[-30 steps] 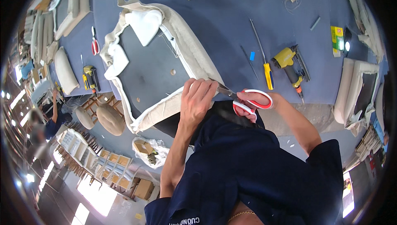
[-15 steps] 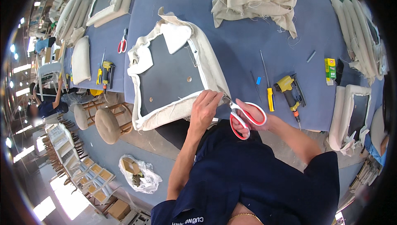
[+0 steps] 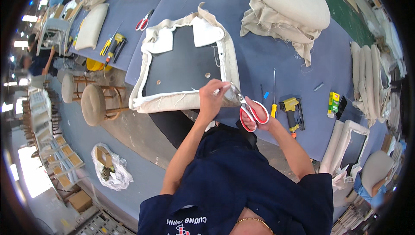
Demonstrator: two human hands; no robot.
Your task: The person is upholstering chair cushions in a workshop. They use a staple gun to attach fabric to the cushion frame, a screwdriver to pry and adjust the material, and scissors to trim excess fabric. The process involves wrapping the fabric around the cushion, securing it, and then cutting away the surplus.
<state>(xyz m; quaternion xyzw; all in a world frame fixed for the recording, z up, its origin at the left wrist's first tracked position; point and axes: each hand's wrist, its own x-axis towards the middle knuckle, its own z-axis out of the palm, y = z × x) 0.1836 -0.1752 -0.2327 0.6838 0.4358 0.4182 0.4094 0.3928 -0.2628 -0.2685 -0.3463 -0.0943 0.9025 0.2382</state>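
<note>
A seat cushion in beige fabric lies underside up at the table's front edge. Its dark base board shows inside the folded fabric, with white padding flaps at the two far corners. At its near right corner, my left hand pinches the fabric edge between thumb and fingers; exactly what lies between the fingertips is partly hidden. My right hand grips red-and-white scissors, fingers through the handle loops. Their blades point away from me at that same corner, close beside my left fingertips.
To the right lie a yellow-handled screwdriver, a yellow staple gun and a green-yellow box. Covered cushions are stacked behind. Another pair of scissors and a second staple gun lie left. Stools stand on the floor.
The view has turned, so the scene sits differently. The scissors' handle loops have come closer together. My left fingers have risen slightly along the cushion's corner, still pinching.
</note>
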